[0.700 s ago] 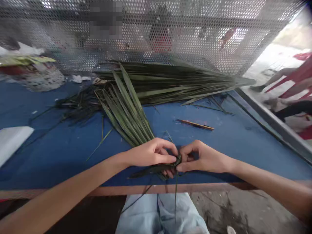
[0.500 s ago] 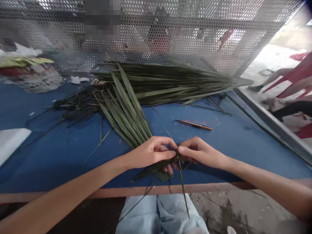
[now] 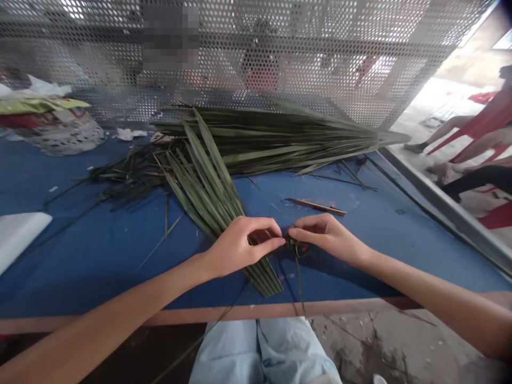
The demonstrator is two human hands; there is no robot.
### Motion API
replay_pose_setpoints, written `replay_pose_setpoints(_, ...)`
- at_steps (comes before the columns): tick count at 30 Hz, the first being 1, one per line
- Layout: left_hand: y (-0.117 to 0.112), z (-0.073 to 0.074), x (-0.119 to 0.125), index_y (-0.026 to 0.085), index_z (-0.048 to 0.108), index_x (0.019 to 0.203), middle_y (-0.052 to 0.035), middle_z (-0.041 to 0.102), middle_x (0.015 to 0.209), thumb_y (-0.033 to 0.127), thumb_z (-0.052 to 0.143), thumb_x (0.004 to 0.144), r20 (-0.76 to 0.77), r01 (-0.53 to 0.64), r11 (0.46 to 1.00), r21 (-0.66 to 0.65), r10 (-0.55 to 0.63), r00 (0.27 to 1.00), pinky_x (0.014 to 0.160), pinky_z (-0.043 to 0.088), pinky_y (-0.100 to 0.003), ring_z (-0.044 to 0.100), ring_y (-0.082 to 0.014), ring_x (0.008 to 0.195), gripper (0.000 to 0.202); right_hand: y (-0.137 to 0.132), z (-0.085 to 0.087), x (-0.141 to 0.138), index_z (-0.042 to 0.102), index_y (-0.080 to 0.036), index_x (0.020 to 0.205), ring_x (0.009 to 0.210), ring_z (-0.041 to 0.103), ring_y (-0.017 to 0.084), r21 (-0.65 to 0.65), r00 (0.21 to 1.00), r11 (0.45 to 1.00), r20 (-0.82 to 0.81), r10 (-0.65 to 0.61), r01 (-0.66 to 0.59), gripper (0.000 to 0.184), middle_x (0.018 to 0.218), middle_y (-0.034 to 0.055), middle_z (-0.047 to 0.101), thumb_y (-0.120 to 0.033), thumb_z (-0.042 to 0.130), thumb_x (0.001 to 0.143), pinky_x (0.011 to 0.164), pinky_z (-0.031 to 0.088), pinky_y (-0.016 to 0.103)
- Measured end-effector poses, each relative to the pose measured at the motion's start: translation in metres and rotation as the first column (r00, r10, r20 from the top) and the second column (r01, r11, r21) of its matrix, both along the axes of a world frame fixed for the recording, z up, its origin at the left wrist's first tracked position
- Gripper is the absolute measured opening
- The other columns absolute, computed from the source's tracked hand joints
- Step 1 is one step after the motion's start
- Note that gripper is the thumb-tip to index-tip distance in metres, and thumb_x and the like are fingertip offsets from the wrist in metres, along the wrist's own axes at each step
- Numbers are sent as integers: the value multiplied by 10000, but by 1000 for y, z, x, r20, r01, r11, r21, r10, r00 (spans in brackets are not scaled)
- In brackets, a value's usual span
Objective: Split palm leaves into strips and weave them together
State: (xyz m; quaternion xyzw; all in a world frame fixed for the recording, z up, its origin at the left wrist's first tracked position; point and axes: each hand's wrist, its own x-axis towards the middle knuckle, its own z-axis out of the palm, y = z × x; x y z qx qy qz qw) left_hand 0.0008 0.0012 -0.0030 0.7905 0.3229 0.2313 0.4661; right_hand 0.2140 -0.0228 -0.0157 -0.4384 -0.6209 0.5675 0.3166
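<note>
In the head view we have the left hand (image 3: 244, 246) curled over a fan of green palm leaflets (image 3: 204, 186), whose long axis runs from under that hand up and left across the blue tabletop (image 3: 100, 272). The right hand (image 3: 328, 236) sits to its right, thumb and forefinger pressed on a small dark knot (image 3: 292, 243), left fingertips pinching it too (a thin strip (image 3: 298, 274) hangs off it). Ribbed, glossy blades; a bigger frond (image 3: 280, 133) lies behind, a slim wooden stick (image 3: 316, 207) just beyond the right hand.
</note>
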Motion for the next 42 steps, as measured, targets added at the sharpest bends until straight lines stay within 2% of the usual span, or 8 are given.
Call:
replay_pose_setpoints(4,2,-2,-1,180,680,808,-14,690,762,342,598,852,-49,-17,989,150,25,998,677,489,-239,631,-132,696,187,0,-3,-2,650,-150,773,665,581,115,-45,1000,999,-5,25,-25,381,697,4,625,-530,633,798,618,460,237)
replay_pose_setpoints(8,4,-1,-2,184,691,835,-20,699,800,335,576,865,-83,5,984,179,10,997,695,495,-244,635,-136,725,192,1,-5,-3,682,-151,899,768,650,158,-75,998,995,-14,59,-60,423,808,52,701,-556,625,792,684,500,268)
replay_pose_setpoints(15,24,14,-14,165,701,819,-63,695,982,320,593,845,-116,140,988,66,-132,984,746,511,-251,638,-159,866,190,3,-4,0,682,-145,864,763,654,162,-50,999,998,-1,47,-47,425,807,60,717,-560,606,806,702,500,276)
replay_pose_setpoints(20,37,25,-29,174,714,861,-74,677,1055,349,607,832,-154,238,970,-48,-243,958,746,512,-258,635,-160,874,207,3,-3,1,683,-141,862,745,651,158,-35,998,998,26,59,-58,423,797,62,721,-553,600,815,678,488,266)
replay_pose_setpoints(24,41,29,-33,180,722,863,-71,686,1000,335,621,818,-160,301,947,-113,-317,935,737,499,-250,630,-156,860,190,2,-3,0,672,-137,828,716,648,151,-35,997,998,45,60,-59,434,780,65,720,-564,601,809,652,485,260)
replay_pose_setpoints(29,41,32,-35,171,716,824,-63,693,885,334,623,813,-199,309,939,-151,-335,921,720,486,-243,625,-153,813,188,1,-3,-2,658,-139,827,746,670,162,-53,998,998,32,49,-47,425,766,61,716,-561,615,799,672,504,267)
replay_pose_setpoints(42,39,49,-49,179,695,784,-29,659,794,361,655,781,-210,337,910,-243,-388,897,695,450,-211,597,-141,755,186,0,-3,0,663,-133,849,758,686,168,-87,996,993,19,82,-80,420,747,62,716,-548,631,793,665,519,261)
